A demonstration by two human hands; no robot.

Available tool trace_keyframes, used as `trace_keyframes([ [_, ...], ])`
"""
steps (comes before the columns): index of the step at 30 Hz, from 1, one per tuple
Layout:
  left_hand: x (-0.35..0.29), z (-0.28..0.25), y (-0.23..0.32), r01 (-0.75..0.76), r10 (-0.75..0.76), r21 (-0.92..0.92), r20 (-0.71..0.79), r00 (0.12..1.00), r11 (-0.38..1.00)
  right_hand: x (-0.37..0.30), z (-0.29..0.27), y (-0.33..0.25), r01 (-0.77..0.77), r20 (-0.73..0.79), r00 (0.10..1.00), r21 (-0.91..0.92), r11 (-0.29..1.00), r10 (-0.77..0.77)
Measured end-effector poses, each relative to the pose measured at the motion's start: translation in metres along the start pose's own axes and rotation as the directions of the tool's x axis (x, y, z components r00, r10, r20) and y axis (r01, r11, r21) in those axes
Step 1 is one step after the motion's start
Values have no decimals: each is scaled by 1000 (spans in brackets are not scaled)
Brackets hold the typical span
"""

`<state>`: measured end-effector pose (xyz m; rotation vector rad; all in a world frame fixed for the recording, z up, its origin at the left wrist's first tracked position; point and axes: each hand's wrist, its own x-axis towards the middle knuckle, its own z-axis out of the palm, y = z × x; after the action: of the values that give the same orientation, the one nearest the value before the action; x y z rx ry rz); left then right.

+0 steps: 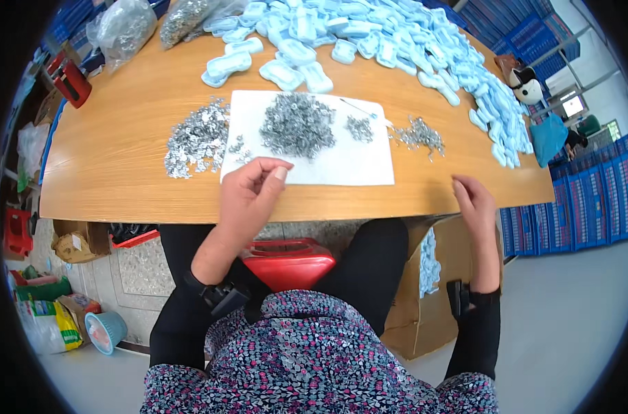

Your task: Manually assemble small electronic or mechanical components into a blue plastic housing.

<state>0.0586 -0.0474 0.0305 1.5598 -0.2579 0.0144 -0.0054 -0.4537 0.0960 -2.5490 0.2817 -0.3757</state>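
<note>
Left hand half-curled over white sheet; right hand loosely curled; any hold unclear.

Shiny metal pieces, smooth wood-grained tabletop

The tabletop is brown, the sheet white, the bits silver, the pieces light blue, the stool red, the shirt flowery.

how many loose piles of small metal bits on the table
5: large central pile, small left pile and small right pile on the white sheet; outer left pile and outer right pile beside it.
</note>
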Motion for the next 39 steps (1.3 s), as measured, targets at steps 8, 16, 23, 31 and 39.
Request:
trace_keyframes([
  [8,2,-3,-4,-65,66,52,-9,998,996,166,151,-147,393,173,911,-101,914,-373],
  [16,1,-9,3,-75,75,53,1,997,996,206,189,-208,410,464,863,-416,812,-198],
  [23,5,-6,-12,-185,187,52,-22,982,981,211,144,-170,283,358,917,-271,920,-177],
  [31,1,-1,2,62,-54,-500,31,998,864,6,111,-207,304,420,792,358,883,-444],
  [39,-30,4,27,519,-454,-633,282,845,574,13,120,-121,196,104,968,265,944,-230],
])
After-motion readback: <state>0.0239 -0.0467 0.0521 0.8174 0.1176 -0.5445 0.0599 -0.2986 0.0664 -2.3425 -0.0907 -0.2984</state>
